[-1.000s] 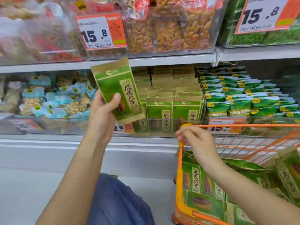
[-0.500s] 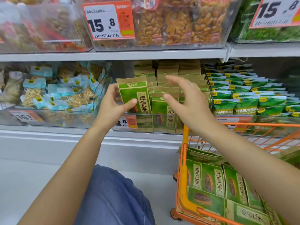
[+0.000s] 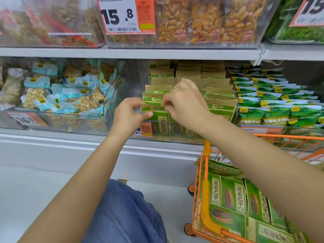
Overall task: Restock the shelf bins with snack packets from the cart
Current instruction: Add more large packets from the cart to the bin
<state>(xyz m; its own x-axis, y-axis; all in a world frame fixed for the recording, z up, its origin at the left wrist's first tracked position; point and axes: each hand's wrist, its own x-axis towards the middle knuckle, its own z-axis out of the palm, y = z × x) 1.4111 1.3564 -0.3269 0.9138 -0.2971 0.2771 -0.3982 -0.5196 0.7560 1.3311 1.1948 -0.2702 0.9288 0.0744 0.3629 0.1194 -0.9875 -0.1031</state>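
Two hands meet on one green sunflower-seed packet (image 3: 158,111) at the front of the clear shelf bin (image 3: 122,95), where it stands upright as the nearest of a row of matching packets. Our left hand (image 3: 128,114) pinches the packet's left top edge, thumb across its face and fingers (image 3: 135,104) curled behind. Our right hand (image 3: 185,102) pinches the same top edge from the right, its fingertips curled onto the brown strip; a ring (image 3: 176,89) sits on one finger. Behind the held packet, more green and brown packets (image 3: 189,74) fill the bin in rows running back under the upper shelf (image 3: 129,53). An orange price label (image 3: 146,129) hangs on the bin's front, just below our left hand.

Right of this bin lie rows of darker green pea packets (image 3: 273,102). To the left, a bin (image 3: 56,118) holds pale blue packs of nuts (image 3: 57,95). Above the shelf, clear bins carry golden snacks (image 3: 206,20) and a price tag (image 3: 126,14) reading 15.8.

Lower right, the orange cart (image 3: 206,199) stands near the shelf base, holding more of the same seed packets (image 3: 235,197), some lying flat. Our denim-covered knee (image 3: 122,213) shows between the arms, above the pale floor (image 3: 26,190).
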